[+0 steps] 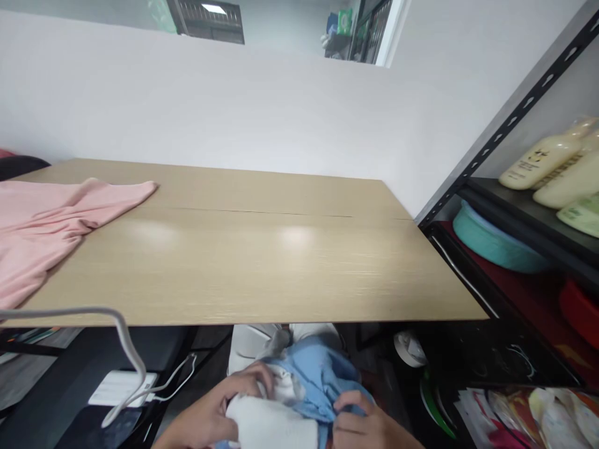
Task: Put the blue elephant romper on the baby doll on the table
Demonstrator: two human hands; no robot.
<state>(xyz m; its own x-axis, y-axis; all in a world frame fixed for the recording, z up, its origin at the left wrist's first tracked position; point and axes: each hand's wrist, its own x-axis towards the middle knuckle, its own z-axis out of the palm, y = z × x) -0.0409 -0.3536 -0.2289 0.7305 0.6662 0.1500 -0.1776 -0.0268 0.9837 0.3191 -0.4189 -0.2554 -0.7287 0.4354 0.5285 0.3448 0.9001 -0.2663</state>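
Below the front edge of the wooden table (pixel 243 274), both my hands work a bundle of cloth in my lap. My left hand (pixel 219 405) curls its fingers around white fabric (pixel 271 424). My right hand (pixel 360 421) pinches the light blue cloth (pixel 318 374) next to it. Both hands are closed on the bundle, which sits low in the view, partly cut off by the frame's bottom edge.
A pink garment (pixel 51 218) lies spread on the table's left end. A metal shelf (pixel 510 212) at the right holds cream bottles (pixel 543 159), a teal round container (pixel 496 243) and red items. A white cable (pixel 126 349) and power strip (pixel 121 386) hang at lower left.
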